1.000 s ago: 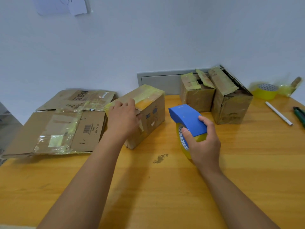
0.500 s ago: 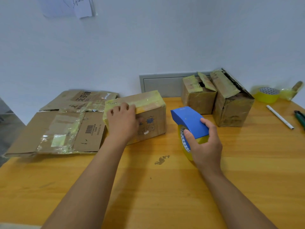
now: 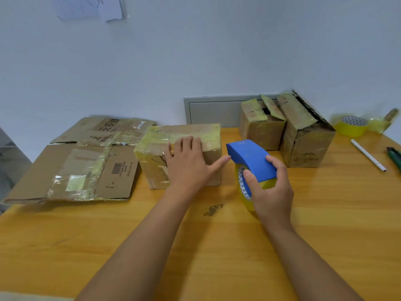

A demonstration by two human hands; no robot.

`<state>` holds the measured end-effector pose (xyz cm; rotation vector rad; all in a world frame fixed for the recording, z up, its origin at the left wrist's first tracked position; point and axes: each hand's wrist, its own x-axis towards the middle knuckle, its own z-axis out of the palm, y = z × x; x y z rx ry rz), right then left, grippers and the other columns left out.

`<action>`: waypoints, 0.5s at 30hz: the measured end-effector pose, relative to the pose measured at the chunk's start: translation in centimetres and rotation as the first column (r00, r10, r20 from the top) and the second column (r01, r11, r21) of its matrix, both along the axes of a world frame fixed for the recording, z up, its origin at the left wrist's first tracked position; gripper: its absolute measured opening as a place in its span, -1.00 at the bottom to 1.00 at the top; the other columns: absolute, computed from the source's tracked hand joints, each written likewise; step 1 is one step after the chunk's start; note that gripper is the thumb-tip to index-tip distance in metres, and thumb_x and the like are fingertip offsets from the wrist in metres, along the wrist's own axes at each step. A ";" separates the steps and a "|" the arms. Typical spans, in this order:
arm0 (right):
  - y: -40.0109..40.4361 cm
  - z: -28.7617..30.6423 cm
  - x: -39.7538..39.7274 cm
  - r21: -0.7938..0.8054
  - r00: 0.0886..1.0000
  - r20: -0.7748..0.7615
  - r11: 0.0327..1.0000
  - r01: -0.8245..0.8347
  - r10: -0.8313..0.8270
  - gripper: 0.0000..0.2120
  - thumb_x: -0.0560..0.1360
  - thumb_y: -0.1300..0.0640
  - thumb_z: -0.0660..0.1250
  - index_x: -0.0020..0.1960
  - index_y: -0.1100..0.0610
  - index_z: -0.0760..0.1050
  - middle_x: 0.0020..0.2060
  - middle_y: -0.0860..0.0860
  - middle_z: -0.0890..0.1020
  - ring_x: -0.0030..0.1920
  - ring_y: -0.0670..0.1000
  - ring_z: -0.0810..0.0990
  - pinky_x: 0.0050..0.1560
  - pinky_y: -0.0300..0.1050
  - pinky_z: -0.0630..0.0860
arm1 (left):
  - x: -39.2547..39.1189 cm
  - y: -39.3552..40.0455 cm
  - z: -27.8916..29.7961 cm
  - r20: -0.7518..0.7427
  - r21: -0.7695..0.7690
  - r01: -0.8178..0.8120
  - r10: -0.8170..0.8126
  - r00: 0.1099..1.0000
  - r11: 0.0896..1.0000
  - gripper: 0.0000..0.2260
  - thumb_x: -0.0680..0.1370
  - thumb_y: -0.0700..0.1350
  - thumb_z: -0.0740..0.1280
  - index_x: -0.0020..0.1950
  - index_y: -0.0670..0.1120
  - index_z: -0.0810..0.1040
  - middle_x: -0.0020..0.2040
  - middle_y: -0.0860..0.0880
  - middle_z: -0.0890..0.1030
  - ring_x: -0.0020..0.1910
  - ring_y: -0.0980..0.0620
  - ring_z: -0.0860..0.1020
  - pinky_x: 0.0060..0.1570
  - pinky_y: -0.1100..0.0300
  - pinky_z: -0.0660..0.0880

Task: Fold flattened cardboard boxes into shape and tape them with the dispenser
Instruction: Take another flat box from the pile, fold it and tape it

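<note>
A folded cardboard box [image 3: 156,146] with yellowish tape over its top stands on the wooden table [image 3: 108,231], its long side facing me. My left hand [image 3: 188,164] lies flat against its front and top edge, fingers straight, thumb spread to the right. My right hand [image 3: 269,190] grips the blue tape dispenser [image 3: 249,157] with its yellow tape roll, which rests on the table just right of the box. Two flattened boxes [image 3: 86,168] lie at the left.
Two taped boxes [image 3: 303,135] stand at the back right by the wall. A spare yellow tape roll [image 3: 351,126], a white pen [image 3: 367,155] and a dark green tool [image 3: 395,158] lie at the far right. A grey panel [image 3: 212,110] sits on the wall.
The box has turned from a slant to square with the table edge. My left hand slid right across its front and spread flat. The dispenser stayed in my right hand.
</note>
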<state>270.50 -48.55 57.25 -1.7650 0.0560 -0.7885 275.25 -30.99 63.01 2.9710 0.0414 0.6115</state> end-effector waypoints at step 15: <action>0.1 -0.2 0.1 -0.013 1.000 0.008 1.000 -0.003 0.003 -0.45 0.42 -0.07 0.51 0.34 0.03 0.44 0.13 -0.16 0.49 0.12 -0.09 0.49 0.08 -0.02 0.53 | -0.1 4.5 0.6 0.120 -0.123 0.324 -0.310 0.943 0.938 -0.56 0.58 0.14 0.22 0.41 -0.01 0.47 0.39 0.00 0.48 0.38 -0.05 0.40 0.44 -0.05 0.20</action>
